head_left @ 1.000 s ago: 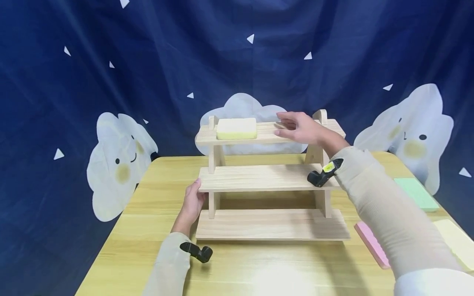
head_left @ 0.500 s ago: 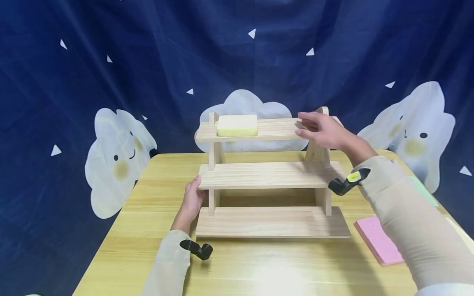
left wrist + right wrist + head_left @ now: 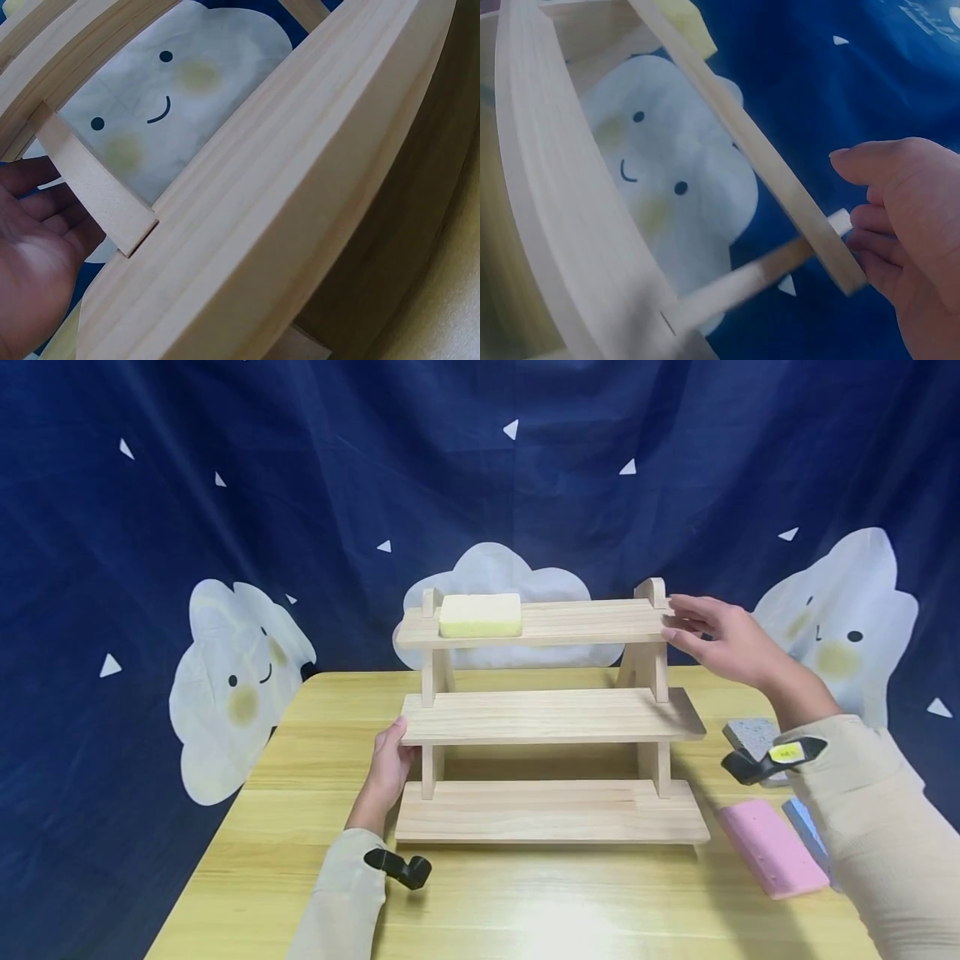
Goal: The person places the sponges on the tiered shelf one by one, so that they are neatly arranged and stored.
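A three-tier wooden shelf [image 3: 540, 718] stands upright on the table. My left hand [image 3: 386, 768] holds it at the left end of the middle tier; in the left wrist view its fingers [image 3: 64, 210] curl behind the side upright. By the right end of the top tier is my right hand [image 3: 731, 643], fingers loosely bent and holding nothing. Whether its fingertips touch the board end is hard to tell, even in the right wrist view. A pale yellow sponge [image 3: 480, 615] lies flat on the left part of the top tier.
Right of the shelf, a pink sponge [image 3: 774, 850], a blue sponge [image 3: 804, 831] and a grey speckled sponge [image 3: 750, 737] lie on the table [image 3: 300, 810]. My right sleeve partly covers the blue and grey ones. A dark blue curtain [image 3: 337, 452] with clouds hangs behind.
My right hand has moved right along the top tier to its far end, uncovering the right post. The grey and blue sponges now show. My left hand stays in place.
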`<move>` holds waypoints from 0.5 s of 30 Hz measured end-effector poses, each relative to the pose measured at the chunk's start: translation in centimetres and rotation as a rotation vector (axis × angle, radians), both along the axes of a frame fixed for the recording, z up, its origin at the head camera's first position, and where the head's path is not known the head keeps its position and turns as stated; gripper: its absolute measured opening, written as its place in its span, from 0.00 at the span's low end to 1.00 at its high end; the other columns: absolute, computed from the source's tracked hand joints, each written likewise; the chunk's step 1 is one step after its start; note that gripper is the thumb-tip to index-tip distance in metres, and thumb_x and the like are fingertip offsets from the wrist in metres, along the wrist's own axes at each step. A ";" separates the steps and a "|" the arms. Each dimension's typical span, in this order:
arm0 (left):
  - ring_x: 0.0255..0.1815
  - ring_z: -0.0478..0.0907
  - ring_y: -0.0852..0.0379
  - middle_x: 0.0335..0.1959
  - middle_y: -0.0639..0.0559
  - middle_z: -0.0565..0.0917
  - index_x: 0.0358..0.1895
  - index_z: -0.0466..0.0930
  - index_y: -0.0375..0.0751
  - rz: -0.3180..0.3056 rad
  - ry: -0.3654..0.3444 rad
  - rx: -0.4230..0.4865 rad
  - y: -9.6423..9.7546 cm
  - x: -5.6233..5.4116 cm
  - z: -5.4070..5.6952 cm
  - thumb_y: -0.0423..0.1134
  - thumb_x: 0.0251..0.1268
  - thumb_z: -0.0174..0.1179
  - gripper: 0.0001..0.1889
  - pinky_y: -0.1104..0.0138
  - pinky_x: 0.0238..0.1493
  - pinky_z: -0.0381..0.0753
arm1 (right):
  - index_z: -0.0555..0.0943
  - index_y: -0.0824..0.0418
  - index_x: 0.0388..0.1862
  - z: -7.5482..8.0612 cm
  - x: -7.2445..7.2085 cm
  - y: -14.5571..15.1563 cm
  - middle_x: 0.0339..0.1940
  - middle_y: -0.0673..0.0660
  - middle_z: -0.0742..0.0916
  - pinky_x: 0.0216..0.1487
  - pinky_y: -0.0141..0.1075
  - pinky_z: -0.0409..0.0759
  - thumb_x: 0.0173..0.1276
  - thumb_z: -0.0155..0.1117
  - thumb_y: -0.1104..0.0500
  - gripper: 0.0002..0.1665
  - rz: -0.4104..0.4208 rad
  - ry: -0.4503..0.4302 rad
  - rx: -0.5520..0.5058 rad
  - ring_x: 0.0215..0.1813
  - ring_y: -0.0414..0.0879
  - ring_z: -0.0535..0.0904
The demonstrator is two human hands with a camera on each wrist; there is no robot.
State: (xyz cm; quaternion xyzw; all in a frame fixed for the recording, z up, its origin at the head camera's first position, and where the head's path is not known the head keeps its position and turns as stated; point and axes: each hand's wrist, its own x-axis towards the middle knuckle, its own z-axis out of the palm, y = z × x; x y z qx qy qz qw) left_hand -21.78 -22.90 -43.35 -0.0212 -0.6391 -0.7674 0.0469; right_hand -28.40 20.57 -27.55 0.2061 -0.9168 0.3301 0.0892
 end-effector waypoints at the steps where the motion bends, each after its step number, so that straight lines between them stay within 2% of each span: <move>1: 0.51 0.72 0.60 0.48 0.49 0.73 0.65 0.61 0.23 0.002 0.000 0.000 0.0 0.0 0.0 0.44 0.75 0.32 0.28 0.55 0.67 0.58 | 0.65 0.68 0.68 -0.1 0.2 0.4 0.62 0.70 0.74 0.52 0.20 0.69 0.69 0.58 0.52 0.34 -0.014 0.007 0.009 0.61 0.64 0.72; 4: 0.50 0.72 0.60 0.47 0.50 0.73 0.64 0.62 0.23 0.004 0.004 -0.005 0.0 0.0 -0.1 0.45 0.75 0.32 0.28 0.56 0.66 0.60 | 0.63 0.68 0.69 -0.4 0.8 1.6 0.66 0.70 0.71 0.63 0.32 0.67 0.69 0.56 0.52 0.35 -0.048 -0.001 0.004 0.64 0.66 0.68; 6: 0.49 0.72 0.61 0.45 0.52 0.74 0.64 0.61 0.21 0.004 0.009 -0.005 0.0 0.0 -0.1 0.44 0.75 0.31 0.28 0.58 0.64 0.62 | 0.61 0.67 0.70 -0.7 1.2 2.4 0.67 0.70 0.69 0.66 0.38 0.64 0.70 0.55 0.50 0.36 -0.078 -0.018 0.001 0.65 0.67 0.65; 7: 0.49 0.73 0.61 0.45 0.53 0.75 0.64 0.61 0.21 0.007 0.009 0.001 0.0 0.0 -0.1 0.44 0.74 0.31 0.28 0.59 0.64 0.62 | 0.60 0.66 0.71 -0.9 1.5 2.8 0.68 0.70 0.68 0.66 0.44 0.64 0.70 0.54 0.50 0.36 -0.092 -0.027 -0.007 0.66 0.68 0.64; 8: 0.48 0.73 0.62 0.44 0.54 0.75 0.64 0.61 0.21 0.008 0.009 0.006 0.0 0.0 -0.2 0.43 0.74 0.31 0.28 0.59 0.63 0.63 | 0.59 0.66 0.71 -1.1 1.7 3.2 0.68 0.71 0.68 0.67 0.43 0.63 0.70 0.54 0.50 0.37 -0.101 -0.032 -0.017 0.66 0.69 0.64; 10: 0.48 0.73 0.62 0.43 0.54 0.76 0.63 0.61 0.20 0.009 0.008 0.012 0.0 0.0 -0.2 0.43 0.74 0.31 0.28 0.59 0.63 0.63 | 0.59 0.66 0.71 -1.6 2.1 4.0 0.67 0.72 0.68 0.65 0.29 0.64 0.70 0.54 0.50 0.36 -0.118 -0.028 -0.029 0.65 0.70 0.64; 12: 0.48 0.73 0.62 0.43 0.55 0.76 0.63 0.61 0.20 0.009 0.005 0.014 0.0 -0.1 -0.2 0.43 0.74 0.31 0.28 0.58 0.64 0.62 | 0.60 0.67 0.71 -2.2 2.5 4.7 0.66 0.73 0.69 0.58 0.17 0.63 0.70 0.54 0.51 0.36 -0.135 -0.020 -0.040 0.65 0.68 0.66; 13: 0.48 0.73 0.62 0.43 0.54 0.76 0.63 0.61 0.20 0.010 0.002 0.023 0.0 -0.1 -0.2 0.43 0.74 0.32 0.28 0.58 0.64 0.62 | 0.60 0.67 0.71 -2.5 2.8 5.1 0.65 0.73 0.70 0.52 0.11 0.61 0.70 0.54 0.51 0.36 -0.146 -0.012 -0.041 0.65 0.64 0.67; 14: 0.49 0.73 0.62 0.44 0.54 0.75 0.64 0.61 0.20 0.008 0.001 0.020 0.0 -0.1 -0.2 0.43 0.74 0.32 0.28 0.57 0.65 0.61 | 0.61 0.68 0.70 -2.8 3.0 5.4 0.64 0.73 0.71 0.46 0.07 0.58 0.70 0.55 0.51 0.36 -0.153 -0.004 -0.045 0.66 0.54 0.69; 15: 0.49 0.73 0.62 0.45 0.53 0.75 0.64 0.61 0.21 0.005 0.000 0.018 0.0 -0.1 -0.2 0.44 0.75 0.32 0.28 0.57 0.66 0.60 | 0.61 0.69 0.69 -3.2 3.2 5.8 0.63 0.74 0.71 0.46 0.07 0.58 0.70 0.55 0.52 0.35 -0.155 0.005 -0.054 0.65 0.49 0.70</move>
